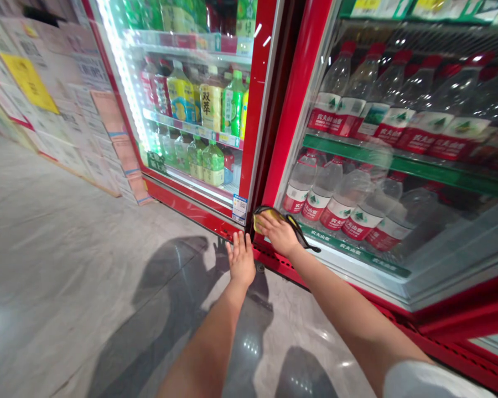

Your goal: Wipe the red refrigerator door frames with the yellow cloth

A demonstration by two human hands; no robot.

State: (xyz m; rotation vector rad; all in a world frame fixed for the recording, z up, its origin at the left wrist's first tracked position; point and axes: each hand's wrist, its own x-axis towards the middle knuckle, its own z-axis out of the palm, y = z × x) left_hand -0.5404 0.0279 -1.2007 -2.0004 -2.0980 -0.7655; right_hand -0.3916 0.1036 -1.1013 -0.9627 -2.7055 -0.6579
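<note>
My right hand (pixel 278 233) lies over a yellow and black pad (pixel 258 221) with a thin black tail, pressed against the lower left corner of the right fridge (pixel 288 110). Part of the pad is hidden under my fingers, and I cannot make out its exact kind. My left hand (pixel 241 261) is open, fingers stretched, with nothing in it. It is by the red base of the left fridge (pixel 182 209), close to the gap between the two fridges; whether it touches the base I cannot tell.
Red-capped water bottles (pixel 334 199) stand in rows behind the right fridge's glass. Green and yellow drink bottles (pixel 213 163) fill the left fridge. Stacked cartons (pixel 83 121) line the left side. Shadows fall across the grey floor (pixel 87 249).
</note>
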